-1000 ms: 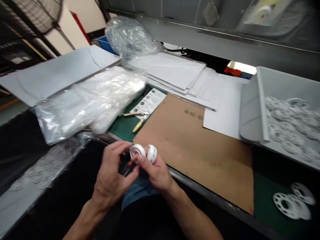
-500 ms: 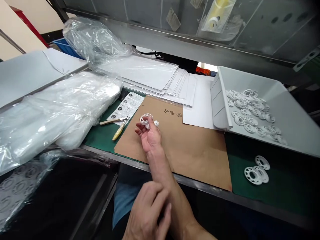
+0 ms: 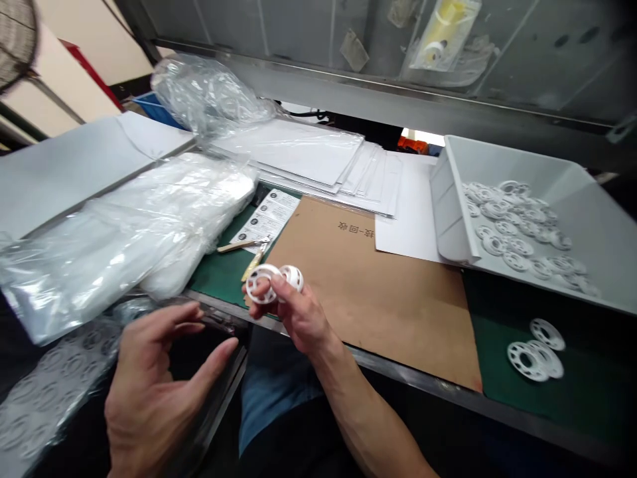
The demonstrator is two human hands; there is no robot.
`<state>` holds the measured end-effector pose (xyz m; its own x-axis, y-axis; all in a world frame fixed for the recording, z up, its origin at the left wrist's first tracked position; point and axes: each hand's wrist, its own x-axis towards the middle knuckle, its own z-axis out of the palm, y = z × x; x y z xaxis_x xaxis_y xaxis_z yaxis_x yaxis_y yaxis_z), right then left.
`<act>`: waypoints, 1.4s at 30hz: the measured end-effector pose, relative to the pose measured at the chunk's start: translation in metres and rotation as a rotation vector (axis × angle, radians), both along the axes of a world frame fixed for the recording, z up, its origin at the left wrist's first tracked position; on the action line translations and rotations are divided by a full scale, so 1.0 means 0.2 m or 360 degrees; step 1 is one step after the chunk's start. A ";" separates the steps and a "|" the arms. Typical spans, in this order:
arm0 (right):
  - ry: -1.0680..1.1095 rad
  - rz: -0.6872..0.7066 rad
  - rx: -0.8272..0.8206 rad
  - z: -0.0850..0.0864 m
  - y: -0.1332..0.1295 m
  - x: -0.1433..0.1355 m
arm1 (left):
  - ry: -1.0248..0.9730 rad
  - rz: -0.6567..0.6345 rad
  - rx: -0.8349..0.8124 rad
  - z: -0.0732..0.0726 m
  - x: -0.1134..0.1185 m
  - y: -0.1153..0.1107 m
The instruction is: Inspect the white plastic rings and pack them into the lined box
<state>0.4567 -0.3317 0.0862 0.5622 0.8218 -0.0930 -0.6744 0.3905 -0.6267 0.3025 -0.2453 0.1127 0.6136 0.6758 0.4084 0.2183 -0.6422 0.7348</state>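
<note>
Over the near edge of the bench, my right hand (image 3: 303, 312) is closed on two white plastic rings (image 3: 263, 284), one beside the other, with holes around their flanges. My left hand (image 3: 159, 378) is at the lower left, thumb and fingers apart, holding nothing. It is nearest to the table's front edge and to a clear bag (image 3: 54, 385) of similar rings below. Beyond the held rings, yellow-handled pliers (image 3: 255, 257) lie partly on a printed label sheet (image 3: 271, 216). A brown cardboard sheet (image 3: 373, 305) covers the middle of the green bench top.
A grey bin (image 3: 604, 212) with many white rings stands at the right. Several loose rings (image 3: 527, 362) lie before it on the green mat. White sheets in plastic (image 3: 308, 146) are stacked at the back. A pile of clear bags (image 3: 164, 212) lies at the left.
My right hand has drawn back from above the cardboard toward me and left with the rings. My left hand has moved from my right forearm to the left and opened.
</note>
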 end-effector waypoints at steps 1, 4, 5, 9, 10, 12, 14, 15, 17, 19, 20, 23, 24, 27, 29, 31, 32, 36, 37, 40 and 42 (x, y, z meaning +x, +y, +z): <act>-0.0014 0.0109 0.0011 0.01 -0.03 -0.04 | -0.0001 0.0005 -0.0074 0.01 -0.01 0.04; -0.0007 0.0278 0.0057 0.02 -0.08 -0.14 | 0.0090 -0.0264 -0.0177 0.03 -0.04 0.07; 0.0017 0.0308 0.0056 0.02 -0.10 -0.16 | 0.0100 -0.0323 -0.0188 0.03 -0.04 0.06; 0.0112 0.0435 0.0019 -0.01 -0.11 -0.19 | 0.0033 -0.0442 -0.0193 0.02 -0.04 -0.01; 0.0106 0.0460 0.0034 -0.02 -0.10 -0.20 | 0.0021 -0.0469 -0.0178 0.02 -0.04 -0.02; 0.0073 0.0489 0.0085 -0.04 -0.10 -0.21 | 0.0004 -0.0508 -0.0159 0.02 -0.04 -0.02; 0.0015 0.0506 0.0129 -0.06 -0.10 -0.22 | -0.0014 -0.0516 -0.0181 0.01 -0.05 -0.02; -0.0015 0.0504 0.0140 -0.07 -0.10 -0.23 | -0.0025 -0.0517 -0.0191 0.00 -0.05 -0.02; -0.0080 0.0518 0.0145 -0.08 -0.11 -0.23 | -0.0056 -0.0529 -0.0179 -0.03 -0.06 -0.03; -0.0144 0.0523 0.0155 -0.09 -0.11 -0.23 | -0.0089 -0.0542 -0.0126 -0.05 -0.06 -0.03; -0.0167 0.0524 0.0158 -0.10 -0.11 -0.24 | -0.0102 -0.0552 -0.0099 -0.06 -0.06 -0.03; -0.0158 0.0547 0.0184 -0.09 -0.10 -0.24 | -0.0130 -0.0573 -0.0026 -0.06 -0.06 -0.03; -0.0124 0.0563 0.0199 -0.08 -0.10 -0.25 | -0.0141 -0.0582 -0.0003 -0.05 -0.06 -0.03; -0.0004 0.0635 0.0251 -0.04 -0.09 -0.25 | -0.0177 -0.0628 0.0009 -0.03 -0.06 -0.03; 0.0020 0.0682 0.0252 -0.04 -0.09 -0.26 | -0.0210 -0.0668 -0.0074 -0.02 -0.06 -0.03; 0.0014 0.0720 0.0239 -0.04 -0.10 -0.26 | -0.0249 -0.0707 -0.0182 -0.03 -0.06 -0.04; 0.0006 0.0741 0.0224 -0.06 -0.10 -0.26 | -0.0264 -0.0722 -0.0220 -0.04 -0.06 -0.04; -0.0040 0.0640 0.0113 -0.12 -0.10 -0.26 | -0.0234 -0.0682 -0.0114 -0.05 -0.07 -0.03; -0.0072 0.0556 0.0081 -0.13 -0.10 -0.26 | -0.0219 -0.0643 -0.0031 -0.05 -0.07 -0.02; -0.0259 0.0335 -0.0006 -0.15 -0.09 -0.24 | -0.0175 -0.0525 0.0223 -0.02 -0.09 0.01; -0.0363 0.0230 -0.0078 -0.16 -0.08 -0.23 | -0.0142 -0.0501 0.0316 -0.01 -0.10 0.02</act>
<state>0.4102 -0.3483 0.0539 0.4507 0.8925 -0.0193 -0.5601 0.2659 -0.7846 0.2832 -0.2405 0.1107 0.7348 0.3625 0.5733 -0.0712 -0.7993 0.5967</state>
